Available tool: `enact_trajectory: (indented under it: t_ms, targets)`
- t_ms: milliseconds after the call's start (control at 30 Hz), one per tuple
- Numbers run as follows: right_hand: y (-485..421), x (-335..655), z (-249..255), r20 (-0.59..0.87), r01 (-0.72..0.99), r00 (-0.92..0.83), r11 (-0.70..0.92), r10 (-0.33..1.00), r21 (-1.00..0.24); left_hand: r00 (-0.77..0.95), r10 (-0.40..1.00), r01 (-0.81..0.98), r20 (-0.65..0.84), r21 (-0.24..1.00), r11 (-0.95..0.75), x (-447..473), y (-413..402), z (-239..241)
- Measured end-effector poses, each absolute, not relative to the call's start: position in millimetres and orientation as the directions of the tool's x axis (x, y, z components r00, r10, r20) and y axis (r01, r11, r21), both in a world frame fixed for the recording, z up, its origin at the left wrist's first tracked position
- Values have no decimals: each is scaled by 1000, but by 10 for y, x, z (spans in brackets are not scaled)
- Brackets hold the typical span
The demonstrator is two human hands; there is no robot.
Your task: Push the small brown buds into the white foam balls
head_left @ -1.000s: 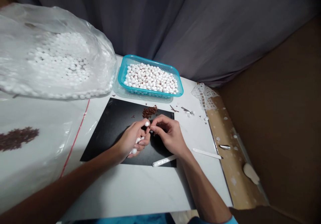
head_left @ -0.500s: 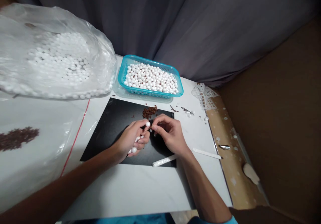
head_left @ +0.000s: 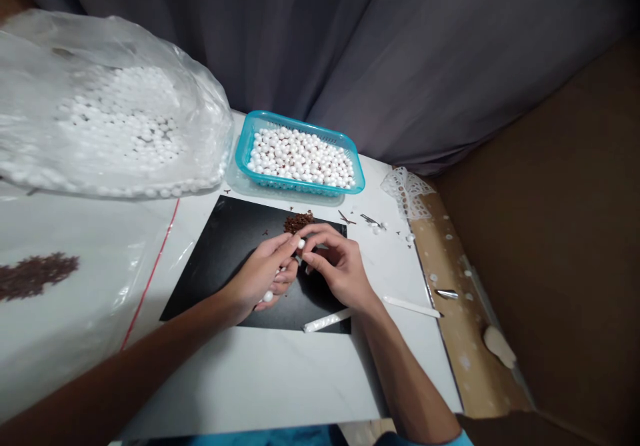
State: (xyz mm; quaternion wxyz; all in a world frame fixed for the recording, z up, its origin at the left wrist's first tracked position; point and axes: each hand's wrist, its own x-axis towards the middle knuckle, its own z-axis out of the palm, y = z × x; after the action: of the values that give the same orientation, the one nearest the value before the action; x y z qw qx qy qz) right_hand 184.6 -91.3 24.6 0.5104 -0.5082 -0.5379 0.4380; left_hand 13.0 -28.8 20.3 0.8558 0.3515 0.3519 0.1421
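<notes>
My left hand [head_left: 273,269] is closed around several white beads, with one bead [head_left: 268,296] showing at the heel of the palm. Between its thumb and forefinger it pinches another white bead [head_left: 301,243]. My right hand [head_left: 333,256] meets it there, its fingertips curled against that bead; whatever small piece they may hold is too small to make out. Both hands are over a black mat [head_left: 215,266]. Just beyond the fingers lies a pile of small brown pieces [head_left: 299,222].
A turquoise basket [head_left: 300,186] full of white beads stands behind the mat. On the left is a large clear bag [head_left: 115,119] of beads, near a flat bag with brown pieces [head_left: 40,274]. White sticks [head_left: 413,307] and a metal cone tip [head_left: 447,294] lie to the right.
The pinched bead has shifted slightly right, toward my right fingers. My right forefinger has reached over to touch it, and my left thumb has moved forward.
</notes>
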Motion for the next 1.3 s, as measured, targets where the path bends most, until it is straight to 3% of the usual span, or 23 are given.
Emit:
enact_trajectory:
  t_ms: [367,500,600,667,800,933,1133,1300]
  targets:
    - [-919,1822,223,211,117,165,194,963,-974,727,471,-1,-500,686,728,127,-265,171]
    - [-894,2032,196,323,420,269,192,907,-887,765,423,7,-485,664,748,105,-245,183]
    - [-893,2407,138,450,712,314,106,836,-694,782,433,-40,-448,658,752,59,-238,188]
    - [-920,2696,88,502,801,375,0,779,-599,786,439,-63,-435,650,757,23,-230,180]
    - [-1004,3144,-16,489,774,551,-194,677,-603,800,416,-75,-432,616,784,-17,-214,158]
    - [-1028,3327,-127,486,758,601,-259,634,-599,805,428,-124,-411,589,799,-1,-220,163]
    - [-977,3345,-191,484,742,602,-222,635,-632,831,405,-149,-380,549,822,4,-237,183]
    - [-999,3281,-114,569,749,615,-178,547,-638,843,369,-133,-391,513,848,-17,-218,157]
